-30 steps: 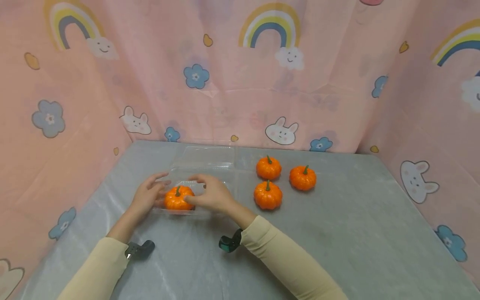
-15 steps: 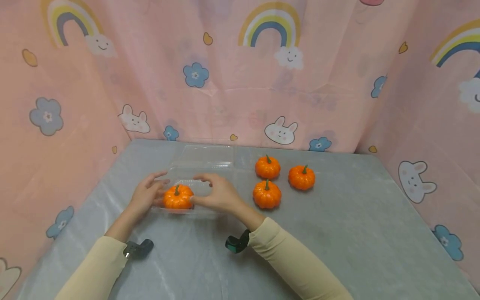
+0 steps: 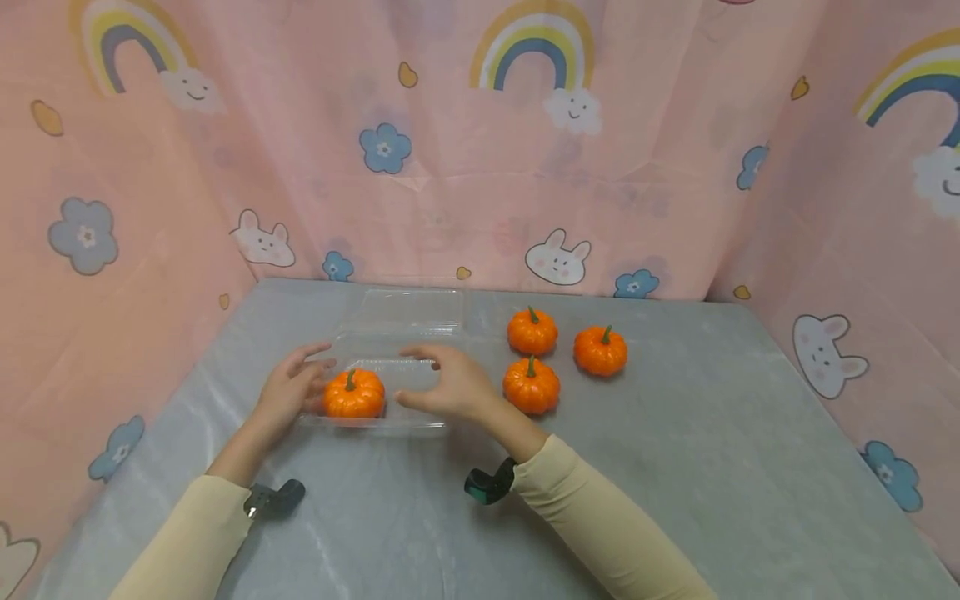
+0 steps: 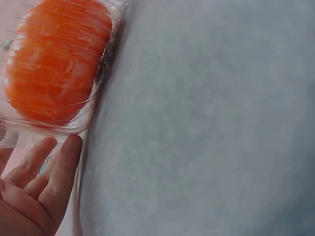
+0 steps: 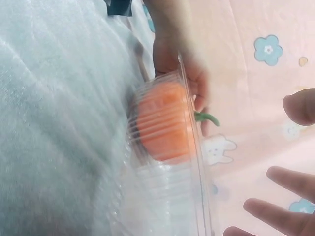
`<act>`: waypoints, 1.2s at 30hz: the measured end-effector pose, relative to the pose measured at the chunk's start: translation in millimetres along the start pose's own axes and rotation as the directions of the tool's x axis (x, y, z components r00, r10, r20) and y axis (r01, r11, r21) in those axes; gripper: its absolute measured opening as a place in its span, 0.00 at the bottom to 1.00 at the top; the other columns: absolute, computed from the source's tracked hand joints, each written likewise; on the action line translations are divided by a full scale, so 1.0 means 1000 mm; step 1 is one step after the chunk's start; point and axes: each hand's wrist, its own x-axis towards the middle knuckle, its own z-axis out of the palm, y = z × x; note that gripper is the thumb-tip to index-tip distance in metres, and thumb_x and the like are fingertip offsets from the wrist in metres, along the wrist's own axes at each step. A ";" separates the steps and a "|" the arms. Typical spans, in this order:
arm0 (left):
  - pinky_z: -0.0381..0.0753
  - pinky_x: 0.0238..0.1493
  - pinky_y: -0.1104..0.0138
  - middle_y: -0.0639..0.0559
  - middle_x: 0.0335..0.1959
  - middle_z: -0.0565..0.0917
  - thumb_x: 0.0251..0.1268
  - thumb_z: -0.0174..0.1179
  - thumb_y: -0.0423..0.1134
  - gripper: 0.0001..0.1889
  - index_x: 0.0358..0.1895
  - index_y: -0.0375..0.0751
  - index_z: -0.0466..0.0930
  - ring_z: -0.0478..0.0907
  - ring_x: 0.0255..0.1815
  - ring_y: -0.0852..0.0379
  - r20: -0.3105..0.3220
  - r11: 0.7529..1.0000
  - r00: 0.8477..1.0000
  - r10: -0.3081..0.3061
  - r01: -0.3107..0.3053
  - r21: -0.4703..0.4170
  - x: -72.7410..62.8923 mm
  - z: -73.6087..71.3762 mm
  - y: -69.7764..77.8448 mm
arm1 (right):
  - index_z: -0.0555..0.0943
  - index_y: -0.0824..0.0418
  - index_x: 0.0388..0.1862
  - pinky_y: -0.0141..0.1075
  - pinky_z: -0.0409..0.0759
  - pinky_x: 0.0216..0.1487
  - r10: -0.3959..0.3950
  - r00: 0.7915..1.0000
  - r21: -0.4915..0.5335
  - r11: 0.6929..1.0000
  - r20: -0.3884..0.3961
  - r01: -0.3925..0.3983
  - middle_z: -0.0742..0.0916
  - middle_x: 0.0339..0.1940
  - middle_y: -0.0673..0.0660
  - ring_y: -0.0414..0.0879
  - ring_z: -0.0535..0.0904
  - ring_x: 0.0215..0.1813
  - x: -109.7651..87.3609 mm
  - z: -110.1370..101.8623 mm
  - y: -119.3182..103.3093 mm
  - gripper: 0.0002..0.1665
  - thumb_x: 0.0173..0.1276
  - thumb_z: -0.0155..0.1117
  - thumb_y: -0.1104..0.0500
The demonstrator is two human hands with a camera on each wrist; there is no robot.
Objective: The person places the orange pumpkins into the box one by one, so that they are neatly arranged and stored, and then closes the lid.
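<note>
An orange toy pumpkin (image 3: 355,397) with a green stem sits in the left part of a clear plastic clamshell box (image 3: 420,426), whose lid (image 3: 412,310) lies folded back. My left hand (image 3: 288,387) rests at the box's left end. In the left wrist view, its extended fingers (image 4: 64,169) reach the box's edge near the pumpkin. My right hand (image 3: 459,389) hovers over the box's right part, thumb and fingers spread and nothing between them. The right wrist view shows the pumpkin (image 5: 165,128) through the ribbed wall, its stem above the rim.
Three more orange pumpkins stand right of the box: a rear one (image 3: 532,332), a front one (image 3: 531,387) close by my right wrist, and one farther right (image 3: 601,351). Grey cloth (image 3: 712,467) covers the table. A pink patterned curtain (image 3: 450,200) encloses the back and sides.
My right hand has let go of the pumpkin in the box and drawn away to the right, fingers spread. My left hand stays at the box's left end.
</note>
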 end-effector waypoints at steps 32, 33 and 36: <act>0.84 0.41 0.68 0.36 0.67 0.71 0.76 0.42 0.50 0.27 0.73 0.47 0.58 0.80 0.51 0.49 -0.014 0.999 1.000 -0.009 0.009 0.050 0.000 0.001 0.001 | 0.77 0.44 0.61 0.50 0.79 0.55 0.067 0.979 -0.033 0.997 -0.195 -0.074 0.81 0.62 0.47 0.54 0.78 0.60 -0.029 -0.047 0.028 0.33 0.54 0.72 0.44; 0.84 0.41 0.68 0.36 0.67 0.71 0.76 0.42 0.50 0.27 0.73 0.47 0.58 0.80 0.50 0.49 -0.014 0.999 1.000 -0.008 0.009 0.049 0.000 0.001 0.001 | 0.77 0.45 0.61 0.51 0.78 0.56 0.063 0.977 -0.035 0.997 -0.201 -0.071 0.81 0.62 0.48 0.54 0.78 0.60 -0.030 -0.049 0.030 0.33 0.54 0.72 0.45; 0.84 0.41 0.68 0.36 0.67 0.71 0.76 0.42 0.50 0.27 0.73 0.47 0.58 0.80 0.50 0.50 -0.011 0.999 1.000 -0.005 0.006 0.047 0.000 0.002 0.000 | 0.77 0.47 0.61 0.52 0.77 0.58 0.064 0.975 -0.032 0.997 -0.215 -0.072 0.81 0.61 0.51 0.56 0.78 0.60 -0.033 -0.054 0.036 0.32 0.55 0.72 0.46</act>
